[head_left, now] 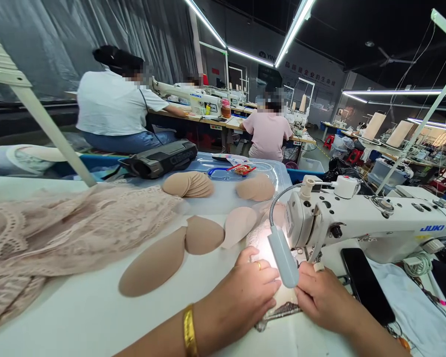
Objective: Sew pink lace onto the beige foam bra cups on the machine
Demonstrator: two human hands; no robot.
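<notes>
Bending over the sewing machine (379, 213) in the head view, you have both hands at its needle end, on the near side of the table (78, 317). Pale lacy fabric (258, 238) lies there, running in under the machine head, lit by a gray gooseneck lamp (283, 258) that hangs between your hands. Your left hand (258, 287) is on the fabric, fingers bent and slightly spread; can't tell if they grip it or only press. Your right hand (321, 295) is just beside the needle area, fingers curled in at the fabric's right side; fingertips partly hidden, so can't tell if they pinch it. Gold bracelet (189, 329) on your left wrist.

Left of the fabric: three loose beige cups (154, 265) in a row, touching or nearly so. Farther back, two fanned stacks of cups (198, 184). Far left, a heap of beige lace (78, 228); behind the stacks, a black bag (163, 157). Right of your right hand, a phone (367, 285), dark screen up, beside white cloth (405, 302). Far side: a person in a white shirt (115, 104) on the left, another in a pink shirt (266, 134) near the middle, both seated at machines.
</notes>
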